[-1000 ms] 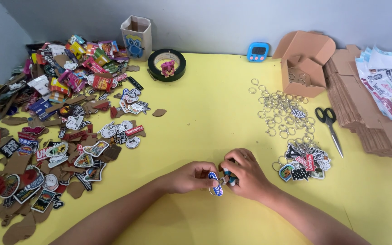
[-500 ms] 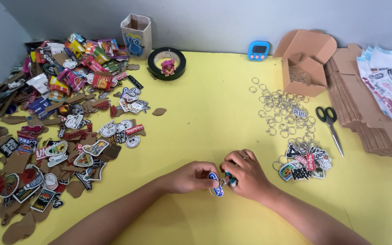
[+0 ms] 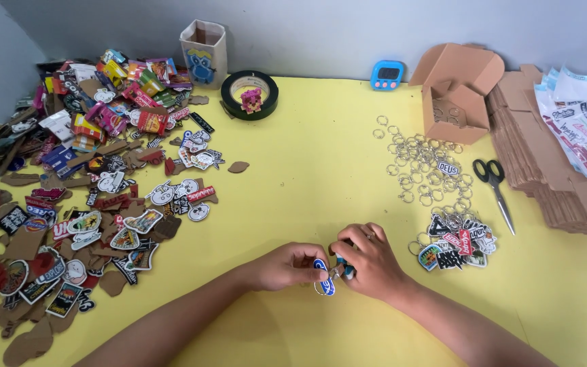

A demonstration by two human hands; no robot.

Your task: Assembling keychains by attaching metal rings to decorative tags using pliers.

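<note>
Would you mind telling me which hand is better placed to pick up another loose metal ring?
Probably the right hand: the loose metal rings lie on its side of the yellow table. The left hand would have to cross over. Both hold the blue oval tag.

A single camera is in use — worn on the person's head, above the near edge of the yellow table (image 3: 321,156). It faces forward and steeply down, so the tabletop fills most of the picture and the grey wall (image 3: 348,27) closes the top. The left hand (image 3: 287,266) and right hand (image 3: 368,261) sit low and centred, close to the lens, with both forearms entering from the bottom edge. The far edge of the table is more distant yet legible. No second view exists — nothing is shared between views.
</note>
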